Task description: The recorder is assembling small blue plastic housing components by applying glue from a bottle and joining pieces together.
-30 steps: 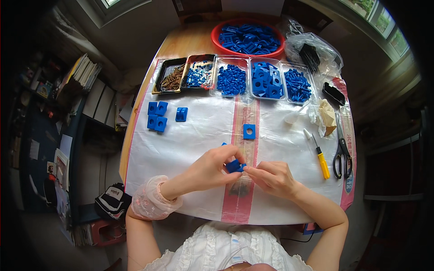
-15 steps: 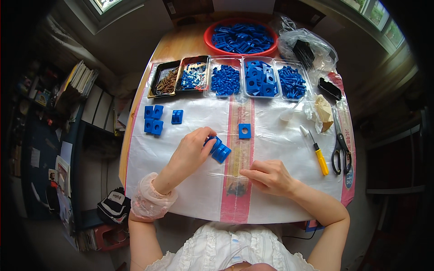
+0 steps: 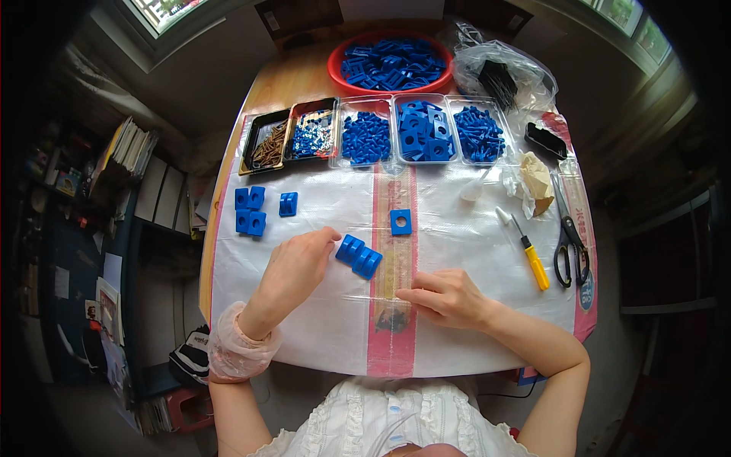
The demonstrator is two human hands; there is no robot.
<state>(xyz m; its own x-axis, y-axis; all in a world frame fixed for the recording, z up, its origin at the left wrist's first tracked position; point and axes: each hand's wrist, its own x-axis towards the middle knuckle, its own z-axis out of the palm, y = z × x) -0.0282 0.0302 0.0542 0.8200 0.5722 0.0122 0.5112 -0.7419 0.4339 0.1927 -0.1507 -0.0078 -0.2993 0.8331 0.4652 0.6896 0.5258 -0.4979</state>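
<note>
My left hand (image 3: 298, 265) holds a blue assembled plastic block (image 3: 359, 255) by its left end, just above the white sheet (image 3: 320, 335). My right hand (image 3: 448, 298) rests flat on the sheet, fingers slightly curled, holding nothing. A single blue square piece with a hole (image 3: 400, 222) lies further away, above the block. To the left sit a cluster of several blue blocks (image 3: 250, 210) and one separate blue block (image 3: 288, 203).
At the far side stand a row of trays with brown screws (image 3: 268, 143), small blue parts (image 3: 366, 137) and blue squares (image 3: 421, 131), plus a red bowl (image 3: 392, 61) of blue pieces. A yellow-handled screwdriver (image 3: 530, 253) and black scissors (image 3: 569, 242) lie right.
My left hand carried the blue block away from my right hand, up and leftward. My right hand let go of it and settled on the sheet.
</note>
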